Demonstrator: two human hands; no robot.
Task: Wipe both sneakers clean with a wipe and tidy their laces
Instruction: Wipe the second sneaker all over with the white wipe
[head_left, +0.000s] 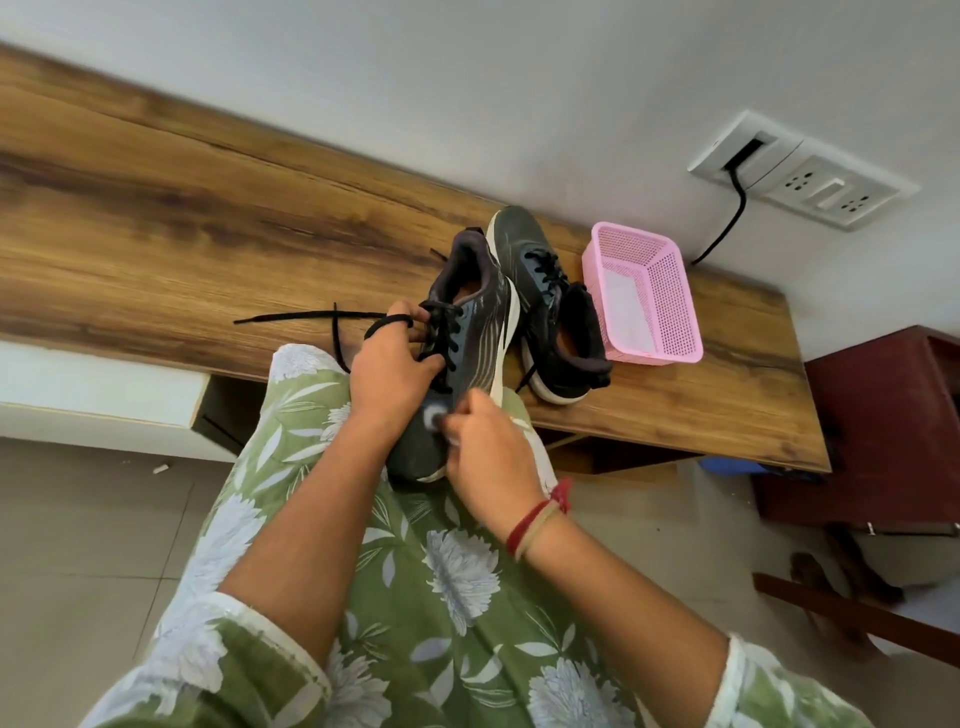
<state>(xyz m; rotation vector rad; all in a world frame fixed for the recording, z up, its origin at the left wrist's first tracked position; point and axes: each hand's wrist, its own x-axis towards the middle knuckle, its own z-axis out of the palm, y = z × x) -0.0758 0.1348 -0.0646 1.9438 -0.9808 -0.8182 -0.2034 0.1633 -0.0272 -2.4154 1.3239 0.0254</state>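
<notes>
Perhaps a white sheet (621, 301) lies in pink basket (671, 296); left grip (392, 358) clasps sneaker (478, 322), right grip (488, 447) pinches wipe (432, 417).

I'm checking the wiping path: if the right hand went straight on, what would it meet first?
The right hand, pinching the wipe, likely meets the held sneaker first; the left hand lies just beyond.

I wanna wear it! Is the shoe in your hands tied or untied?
Untied: the black lace of the held sneaker trails loose over the wooden table.
</notes>
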